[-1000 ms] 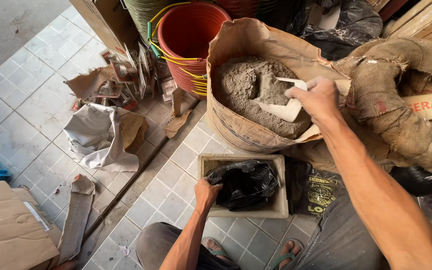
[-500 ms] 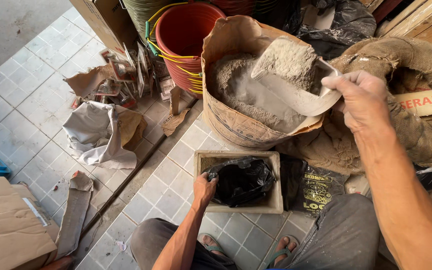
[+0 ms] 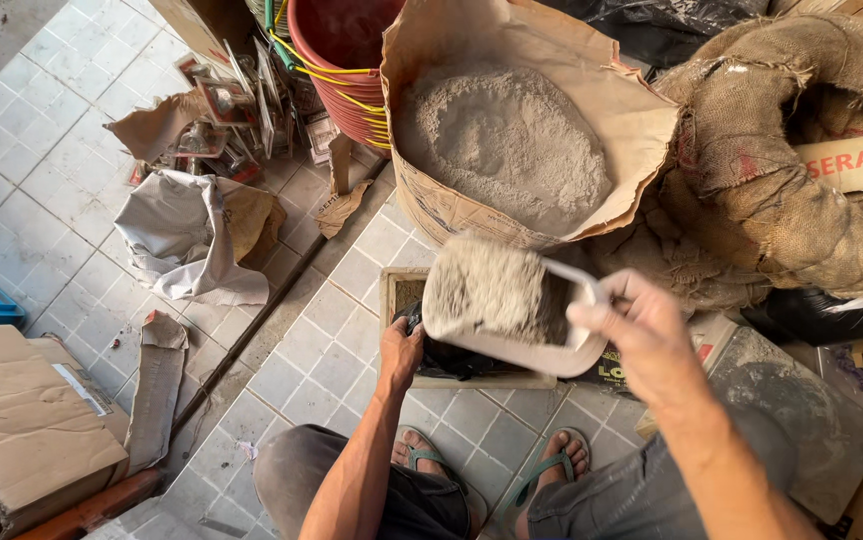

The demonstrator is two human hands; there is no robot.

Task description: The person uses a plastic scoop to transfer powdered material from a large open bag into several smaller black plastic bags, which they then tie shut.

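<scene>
My right hand [image 3: 640, 338] grips the handle of a white scoop [image 3: 512, 345] heaped with grey cement powder [image 3: 487, 288]. The scoop hovers over a small rectangular wooden box [image 3: 400, 292] on the tiled floor, hiding most of it. My left hand [image 3: 401, 352] rests on the box's near left edge, touching the black plastic bag [image 3: 444, 358] that lines it. Behind the scoop stands an open brown paper sack [image 3: 432, 205] holding more grey powder [image 3: 502, 140].
A stack of red buckets [image 3: 347, 70] stands left of the sack, burlap sacks [image 3: 792, 190] to its right. Torn paper and cardboard scraps [image 3: 192, 235] lie at left, a flattened carton [image 3: 22, 415] at bottom left. My sandalled feet [image 3: 552, 470] are below the box.
My right hand has lifted the loaded scoop out of the paper sack and brought it toward me, over the wooden box. My left hand has stayed on the box.
</scene>
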